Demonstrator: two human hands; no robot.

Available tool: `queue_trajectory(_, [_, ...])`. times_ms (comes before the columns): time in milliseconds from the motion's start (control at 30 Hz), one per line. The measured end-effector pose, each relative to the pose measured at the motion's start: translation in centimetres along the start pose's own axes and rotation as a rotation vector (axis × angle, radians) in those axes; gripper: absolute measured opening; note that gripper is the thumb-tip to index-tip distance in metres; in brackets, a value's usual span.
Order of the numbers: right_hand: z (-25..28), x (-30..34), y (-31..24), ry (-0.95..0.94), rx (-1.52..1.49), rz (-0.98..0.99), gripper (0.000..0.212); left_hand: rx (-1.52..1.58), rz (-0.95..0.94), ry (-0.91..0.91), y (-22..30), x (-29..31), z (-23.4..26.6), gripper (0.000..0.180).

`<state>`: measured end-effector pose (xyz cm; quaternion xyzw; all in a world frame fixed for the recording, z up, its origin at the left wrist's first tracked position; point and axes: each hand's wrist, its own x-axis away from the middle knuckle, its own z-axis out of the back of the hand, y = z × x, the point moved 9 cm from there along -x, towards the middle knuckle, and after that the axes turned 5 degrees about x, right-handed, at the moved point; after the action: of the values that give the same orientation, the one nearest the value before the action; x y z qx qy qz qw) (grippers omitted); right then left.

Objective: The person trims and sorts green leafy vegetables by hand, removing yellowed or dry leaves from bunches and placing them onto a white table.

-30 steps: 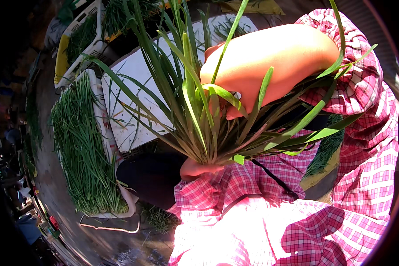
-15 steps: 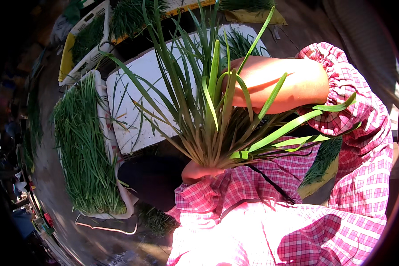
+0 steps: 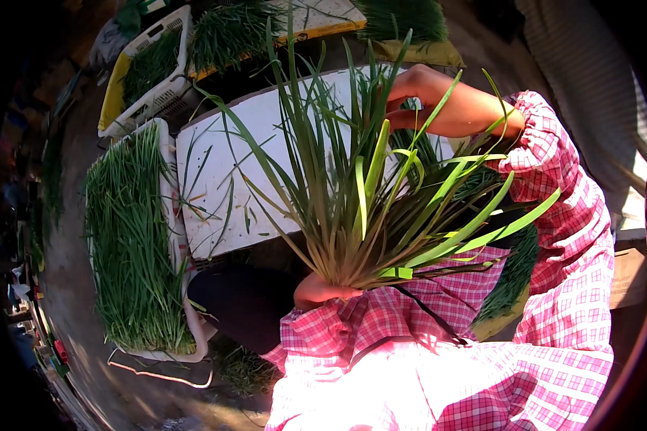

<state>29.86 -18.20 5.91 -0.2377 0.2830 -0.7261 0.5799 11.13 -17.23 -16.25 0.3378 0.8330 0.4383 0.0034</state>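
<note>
My left hand (image 3: 319,289) is wrapped around the base of a large bunch of garlic chives (image 3: 331,215), held in front of my body. The long green leaves fan upward and out to the right. At the upper right of the bunch, my right hand (image 3: 428,99) reaches in from the side with bent fingers, pinching among the leaf tops; its fingertips are partly hidden by leaves. Beneath the bunch lies a white board (image 3: 216,172) with loose cut leaf bits on it. More chives (image 3: 428,147) lie at its right side.
At left stands a white crate (image 3: 172,172) heaped with chives. Behind it is another white crate (image 3: 151,100) with a yellow lining. A second white board (image 3: 323,16) with a yellow edge and more chives (image 3: 402,20) lie at the back. Chives on yellow material (image 3: 507,316) rest at my right.
My right hand has drawn up and back from deep within the bunch to the leaf tops. The left hand keeps its grip at the base. The view has shifted slightly.
</note>
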Motion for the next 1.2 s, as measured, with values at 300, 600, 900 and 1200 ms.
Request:
queue_trajectory(300, [3.7,1.3,6.1,0.165,-0.229,-0.325,0.031,-0.078,-0.157,-0.137,1.1,-0.3,-1.6,0.036])
queue_trajectory(600, [9.1,0.9,-1.4,0.218,0.281,-0.268,0.026,-0.099,-0.221,-0.225,1.4,-0.7,-2.5,0.056])
queue_trajectory(900, [1.1,0.8,1.1,-0.443,0.166,-0.354,0.041,-0.205,-0.237,-0.265,1.7,-0.4,-2.8,0.042])
queue_trajectory(1200, [0.0,2.2,1.7,-0.395,-0.152,-0.507,0.028,-0.200,-0.226,-0.279,1.5,-0.8,-2.9,0.042])
